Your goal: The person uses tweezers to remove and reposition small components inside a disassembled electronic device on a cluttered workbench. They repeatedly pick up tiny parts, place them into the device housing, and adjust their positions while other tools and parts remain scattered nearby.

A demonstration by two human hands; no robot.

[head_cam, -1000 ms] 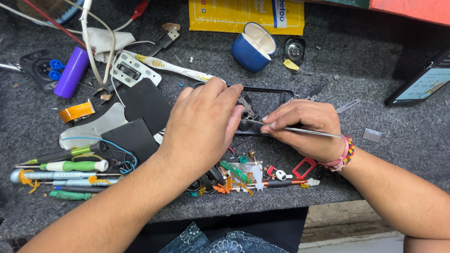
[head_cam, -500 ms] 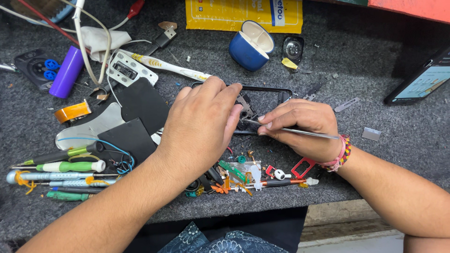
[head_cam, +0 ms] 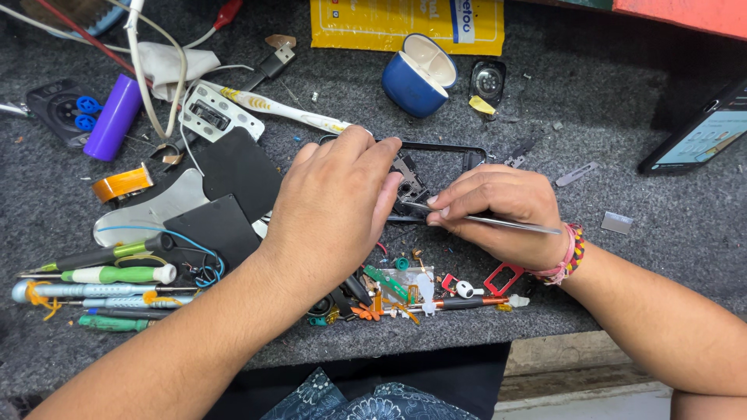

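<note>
Two hands meet mid-counter over black rectangular phone frame (head_cam: pixel 436 167). Left hand (head_cam: pixel 331 206) presses it flat, fingers closed on its far edge; right hand (head_cam: pixel 502 214) pinches thin metal tweezers (head_cam: pixel 498 223).

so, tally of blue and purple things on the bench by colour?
Blue: 2, the open earbud case and the blue knobs on the black part at far left.
Purple: 1, the cylinder.
Total: 3.
The left hand and right hand with its tweezers touch none of them.
</note>
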